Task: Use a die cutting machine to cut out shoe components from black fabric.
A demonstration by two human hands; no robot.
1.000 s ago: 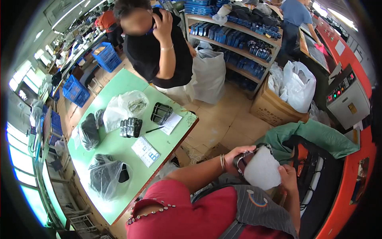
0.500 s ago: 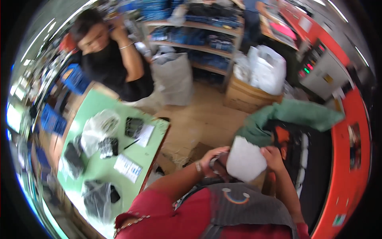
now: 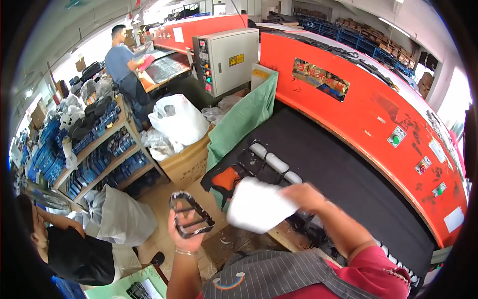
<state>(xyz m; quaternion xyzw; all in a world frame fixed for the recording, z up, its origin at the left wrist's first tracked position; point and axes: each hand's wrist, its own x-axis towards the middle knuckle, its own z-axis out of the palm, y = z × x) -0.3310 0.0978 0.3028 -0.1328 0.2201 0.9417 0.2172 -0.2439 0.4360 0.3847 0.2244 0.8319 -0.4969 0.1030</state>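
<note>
A black rectangular frame with rounded corners and crossbars rests in my left hand, whose fingers and thumb are round its edge. My right hand pinches one corner of a white sheet-like piece, blurred by motion; whether it is cloth, foam or paper I cannot tell. The sheet hangs to the right of the frame, apart from it. Past the sheet, an orange piece and white rounded blocks with dark straps lie on the black conveyor belt.
A long red machine runs along the belt. Ahead stand a grey control box, a green cloth and a cardboard box topped by white bags. Shelves stand left. One person is at lower left, another at the far machine.
My view has swung right, from the green table toward the belt and red machine. The frame and the white sheet, close together before, are now apart, one in each hand.
</note>
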